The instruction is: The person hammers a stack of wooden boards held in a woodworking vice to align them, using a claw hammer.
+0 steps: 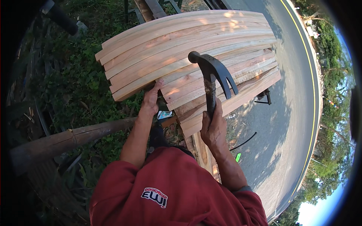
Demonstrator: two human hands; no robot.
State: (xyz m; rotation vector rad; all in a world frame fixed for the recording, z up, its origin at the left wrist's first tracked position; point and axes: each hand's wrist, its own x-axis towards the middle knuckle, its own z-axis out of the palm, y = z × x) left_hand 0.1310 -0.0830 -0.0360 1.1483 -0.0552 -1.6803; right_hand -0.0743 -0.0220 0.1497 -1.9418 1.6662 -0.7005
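Observation:
My right hand [214, 127] grips the dark handle of a claw hammer [216, 67], raised above a layer of planed wooden boards [181, 48]. The hammer's round face points up and left; its forked claw points down and right. My left hand [152, 97] is at the near left ends of the boards, its thumb over the end of one wooden board [172, 80]. The fingers of that hand are partly hidden below the wood. The boards lie side by side with uneven ends, some set further left than others. A few nearer ones show rough, darker edges.
A thick bamboo pole [76, 137] reaches in from the left, close to my left forearm. Green undergrowth [82, 84] covers the ground there. To the right runs an asphalt road [291, 93] with a yellow line. More timber [205, 152] lies beside my body, below the boards.

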